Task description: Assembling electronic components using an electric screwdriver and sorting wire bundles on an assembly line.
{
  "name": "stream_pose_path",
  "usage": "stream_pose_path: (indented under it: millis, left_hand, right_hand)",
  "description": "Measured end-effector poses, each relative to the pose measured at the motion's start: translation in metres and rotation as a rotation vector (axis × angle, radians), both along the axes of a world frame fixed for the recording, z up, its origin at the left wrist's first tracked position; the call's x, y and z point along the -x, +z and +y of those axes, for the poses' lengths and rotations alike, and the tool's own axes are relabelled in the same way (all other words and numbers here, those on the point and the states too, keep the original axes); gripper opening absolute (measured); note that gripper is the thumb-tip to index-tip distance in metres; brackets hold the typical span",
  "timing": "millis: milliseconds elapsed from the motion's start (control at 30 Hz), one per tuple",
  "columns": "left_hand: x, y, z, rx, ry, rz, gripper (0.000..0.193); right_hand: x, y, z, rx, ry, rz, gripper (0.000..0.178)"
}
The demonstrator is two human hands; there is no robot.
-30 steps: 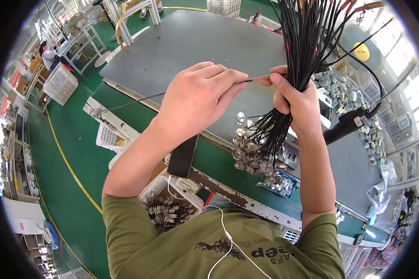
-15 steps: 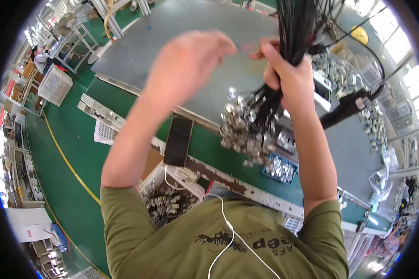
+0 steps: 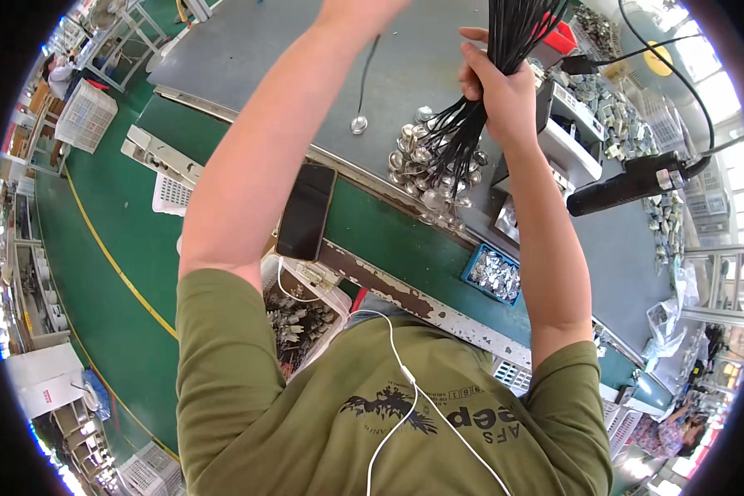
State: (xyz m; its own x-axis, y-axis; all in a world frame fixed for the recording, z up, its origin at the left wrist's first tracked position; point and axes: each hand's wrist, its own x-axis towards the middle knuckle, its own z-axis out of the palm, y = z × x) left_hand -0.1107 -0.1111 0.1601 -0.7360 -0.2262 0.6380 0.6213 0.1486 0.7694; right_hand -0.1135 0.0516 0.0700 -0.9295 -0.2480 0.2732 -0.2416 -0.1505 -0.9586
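My right hand is wrapped round a thick bundle of black cables. From below the fist the strands fan out to a cluster of round silver metal ends at the bench edge. My left hand reaches to the top of the view, where the rim cuts off its fingers. Just below it a single black cable runs down to one round silver end. Whether the left fingers hold this cable cannot be seen.
A black phone rests by the bench edge, above a bin of metal parts. Close to my right forearm are a blue tray of small silver pieces, a white device and a black cylindrical tool on a cord. A red bin stands farther back.
My left hand has moved up and away to the top edge. The single cable with its silver end now shows apart from the bundle. My right hand, still gripping, has risen slightly.
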Motion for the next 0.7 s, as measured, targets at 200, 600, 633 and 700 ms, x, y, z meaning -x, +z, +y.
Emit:
stream_pose_path:
  millis: [200,600,633,700]
  left_hand:
    - [0.026,-0.011,0.023,-0.250,-0.214,0.054,0.029]
    - [0.053,-0.020,0.024,-0.668,-0.503,0.179,0.026]
    - [0.036,-0.013,0.027,-0.593,-0.359,0.132,0.024]
    - [0.001,-0.011,0.030,-0.511,-0.220,0.084,0.023]
  right_hand:
    - [0.010,-0.009,-0.003,0.100,0.038,0.106,0.023]
    - [0.012,-0.005,-0.007,0.042,0.111,0.028,0.039]
    - [0.015,-0.007,-0.005,0.042,0.107,0.024,0.039]
    - [0.015,-0.005,-0.005,0.115,0.033,0.043,0.030]
